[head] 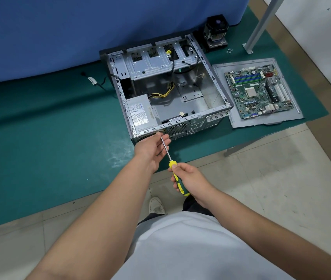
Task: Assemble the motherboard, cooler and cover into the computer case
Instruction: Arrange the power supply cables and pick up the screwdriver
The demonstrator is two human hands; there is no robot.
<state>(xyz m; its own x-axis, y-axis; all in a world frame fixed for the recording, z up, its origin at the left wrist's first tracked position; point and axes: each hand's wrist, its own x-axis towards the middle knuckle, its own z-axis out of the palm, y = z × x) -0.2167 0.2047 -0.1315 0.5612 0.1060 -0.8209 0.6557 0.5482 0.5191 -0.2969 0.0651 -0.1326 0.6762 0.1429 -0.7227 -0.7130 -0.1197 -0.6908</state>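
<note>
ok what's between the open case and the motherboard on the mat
In the head view, only the grey cover panel that the motherboard lies on; its left edge runs beside the case.

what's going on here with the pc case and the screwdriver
A person stands at a green-matted table with an open computer case lying on its side. The right hand grips the yellow-and-green handle of a screwdriver, while the left hand lies open around its shaft near the case's near edge. The motherboard is not yet in; it rests on the cover to the right. The cooler stands behind the case.
</note>
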